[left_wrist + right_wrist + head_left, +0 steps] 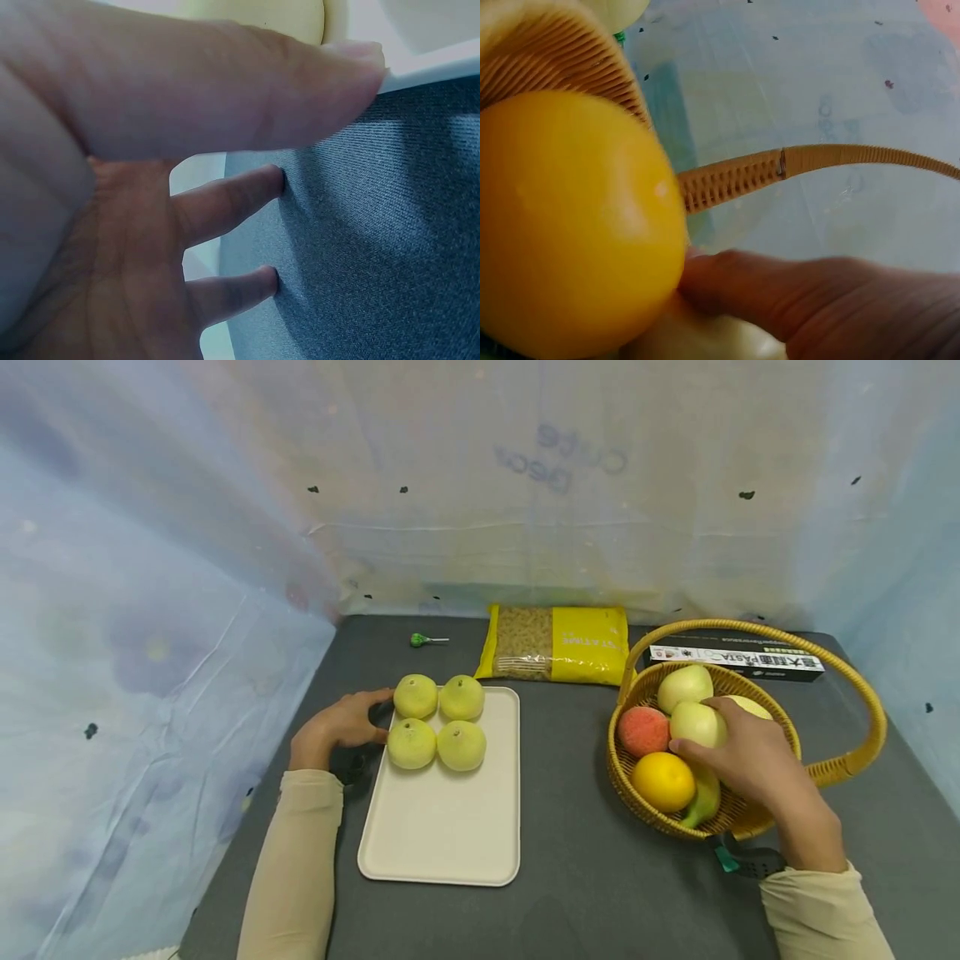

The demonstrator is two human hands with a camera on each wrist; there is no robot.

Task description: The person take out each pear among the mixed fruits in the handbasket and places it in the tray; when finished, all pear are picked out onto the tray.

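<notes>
My left hand (341, 722) is at the left edge of the white tray (446, 831). Its thumb (300, 90) touches the tray rim in the left wrist view, and two fingertips meet the dark cloth. Several pale green round fruits (412, 744) sit grouped at the far end of the tray. Inside the wicker basket (626, 789), my right hand (753, 756) grips a pale green round fruit (692, 725) with thumb and fingers. Around it lie a red peach (643, 732), an orange (663, 782), a greenish banana (703, 799) and another pale green fruit (685, 683).
A yellow pasta bag (588, 643) lies behind the tray, with a green lollipop (417, 640) to its left. Behind the basket is a black pasta box (780, 667). The basket's tall handle (862, 693) arches over its right side. Hanging sheets surround the table.
</notes>
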